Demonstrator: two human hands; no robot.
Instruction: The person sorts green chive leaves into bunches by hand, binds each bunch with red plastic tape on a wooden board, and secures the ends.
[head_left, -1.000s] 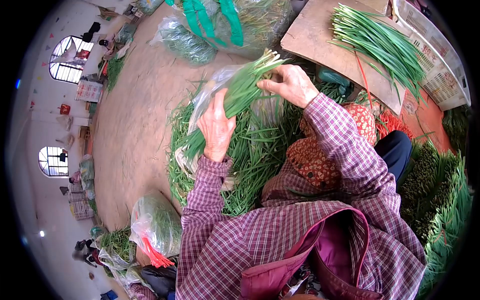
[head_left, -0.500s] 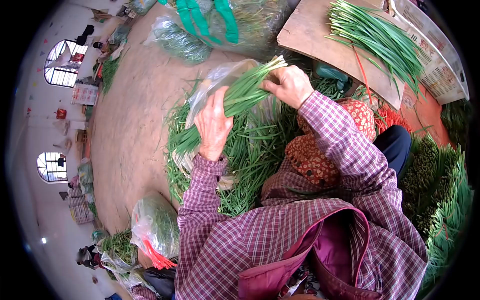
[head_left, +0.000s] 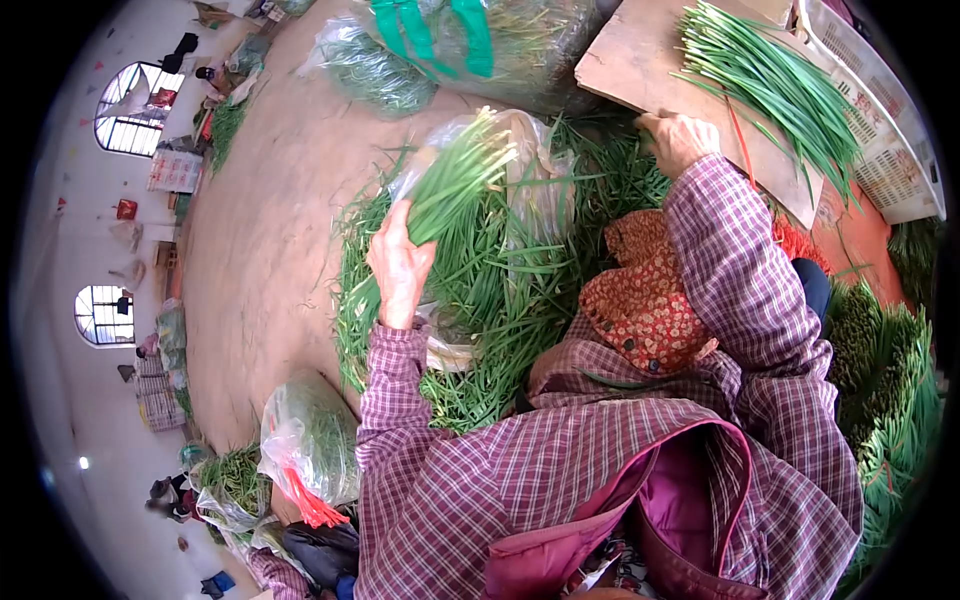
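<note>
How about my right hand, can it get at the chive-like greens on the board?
Probably yes: your right hand is at the edge of the board, and only a thin red strip seems to lie between it and the chive-like greens.

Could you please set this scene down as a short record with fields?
Left hand: grips a bunch of green stalks, pale ends pointing away from the body
Right hand: off that bunch, by the edge of the board; its grip is unclear
On the board: a second bunch
Below the held bunch: a loose heap of stalks
</note>
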